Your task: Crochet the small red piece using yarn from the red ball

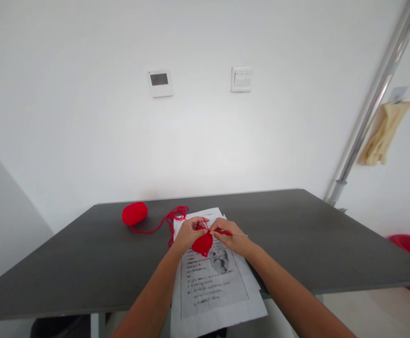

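Observation:
A small piece of red crochet work [202, 245] hangs from the fingers of my left hand [188, 233], which pinches its upper edge. My right hand [233, 240] is closed around a crochet hook [225, 232] with a red grip; its thin metal shaft sticks out to the right. The hook's working tip meets the top of the crochet work, where the fingers partly hide it. Red yarn [172, 217] trails in loose loops from the left hand to a red ball of yarn [134, 213] at the back left.
Printed sheets of paper [215, 300] lie under my hands and overhang the front edge of the dark grey table [289, 234]. A white wall with a thermostat [160, 83] and a light switch [242, 79] rises behind. Pale gloves [384, 134] hang at the right, beside a metal pipe [377, 101].

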Action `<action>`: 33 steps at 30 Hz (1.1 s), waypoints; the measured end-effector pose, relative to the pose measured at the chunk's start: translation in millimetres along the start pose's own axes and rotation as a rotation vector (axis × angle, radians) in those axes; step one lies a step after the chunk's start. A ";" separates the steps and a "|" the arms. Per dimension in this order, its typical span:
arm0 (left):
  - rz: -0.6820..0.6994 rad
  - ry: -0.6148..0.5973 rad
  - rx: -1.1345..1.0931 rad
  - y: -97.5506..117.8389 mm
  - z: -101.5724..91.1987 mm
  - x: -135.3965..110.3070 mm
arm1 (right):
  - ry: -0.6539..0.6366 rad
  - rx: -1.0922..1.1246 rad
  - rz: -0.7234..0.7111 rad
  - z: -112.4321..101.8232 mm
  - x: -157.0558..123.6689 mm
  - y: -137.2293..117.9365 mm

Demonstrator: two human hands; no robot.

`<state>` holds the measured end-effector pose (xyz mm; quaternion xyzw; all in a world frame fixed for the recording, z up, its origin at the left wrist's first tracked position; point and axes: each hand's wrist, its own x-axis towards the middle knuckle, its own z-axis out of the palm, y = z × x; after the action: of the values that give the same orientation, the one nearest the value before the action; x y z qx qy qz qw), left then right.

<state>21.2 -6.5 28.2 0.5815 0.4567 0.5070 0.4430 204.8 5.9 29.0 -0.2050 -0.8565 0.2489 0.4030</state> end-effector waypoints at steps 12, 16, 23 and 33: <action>-0.086 0.048 -0.226 -0.2 0.5 -1.5 | 0.053 -0.058 -0.081 6.6 1.1 -1.6; -0.151 -0.001 -0.358 1.5 0.9 -3.6 | 0.051 -0.091 -0.128 6.9 -0.2 0.5; -0.247 -0.039 -0.548 4.2 7.1 -7.3 | 0.046 -0.331 -0.169 12.2 1.0 -2.2; -0.029 0.102 -0.244 -7.3 7.0 3.4 | 0.174 -0.394 -0.130 23.7 6.5 -9.3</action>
<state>27.8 -2.1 21.0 0.4900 0.4218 0.5815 0.4938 180.8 -4.1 25.2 -0.2449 -0.8621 0.0315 0.4424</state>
